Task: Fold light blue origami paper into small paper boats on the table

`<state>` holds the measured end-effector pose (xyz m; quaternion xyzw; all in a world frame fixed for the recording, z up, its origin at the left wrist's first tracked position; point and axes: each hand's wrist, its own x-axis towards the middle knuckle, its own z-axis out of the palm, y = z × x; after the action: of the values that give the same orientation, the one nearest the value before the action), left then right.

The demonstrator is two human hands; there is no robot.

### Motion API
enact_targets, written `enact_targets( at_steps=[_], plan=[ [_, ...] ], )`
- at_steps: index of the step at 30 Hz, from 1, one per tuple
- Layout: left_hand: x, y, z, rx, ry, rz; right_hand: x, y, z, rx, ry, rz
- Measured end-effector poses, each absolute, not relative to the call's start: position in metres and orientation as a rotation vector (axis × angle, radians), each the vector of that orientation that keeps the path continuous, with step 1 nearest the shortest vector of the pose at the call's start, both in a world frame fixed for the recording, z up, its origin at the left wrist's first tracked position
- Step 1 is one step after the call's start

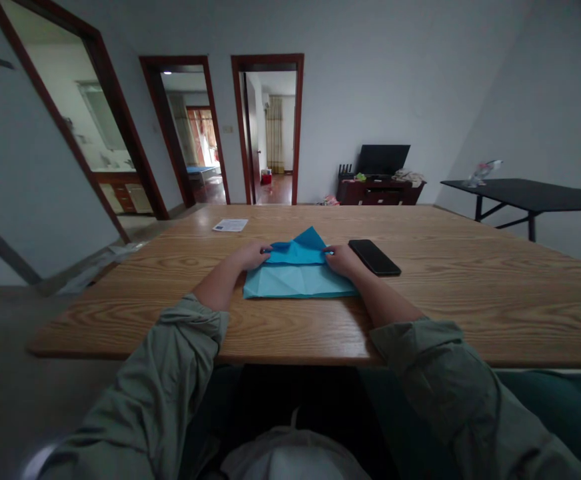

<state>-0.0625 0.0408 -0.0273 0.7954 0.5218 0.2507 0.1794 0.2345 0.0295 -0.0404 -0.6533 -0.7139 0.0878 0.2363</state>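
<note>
A sheet of blue paper [300,281], partly folded and marked with creases, lies on the wooden table in front of me. Its near part is pale blue; the far part is a deeper blue, with a pointed flap standing up at the middle. My left hand [251,256] pinches the paper's left side, fingers closed at the folded edge. On the opposite side, my right hand [341,259] grips the right end of the same folded band. Some fingertips of both hands are hidden behind the paper.
A black smartphone [374,257] lies just right of my right hand. Farther off to the left is a small printed card [230,225]. The wooden table [145,313] has its near edge before my lap. A black table [535,193] stands beyond it at right.
</note>
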Motion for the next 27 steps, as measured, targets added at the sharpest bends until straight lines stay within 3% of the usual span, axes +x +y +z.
enact_targets(
  at_steps=[9, 27],
  plan=[
    [-0.063, 0.043, -0.028, 2.171, 1.49, 0.643, 0.235, 0.031, -0.042, -1.856, -1.993, 0.194],
    [-0.061, 0.032, -0.013, 2.435, 1.657, -0.008, 0.226, 0.024, -0.037, -2.023, -2.156, 0.134]
  ],
)
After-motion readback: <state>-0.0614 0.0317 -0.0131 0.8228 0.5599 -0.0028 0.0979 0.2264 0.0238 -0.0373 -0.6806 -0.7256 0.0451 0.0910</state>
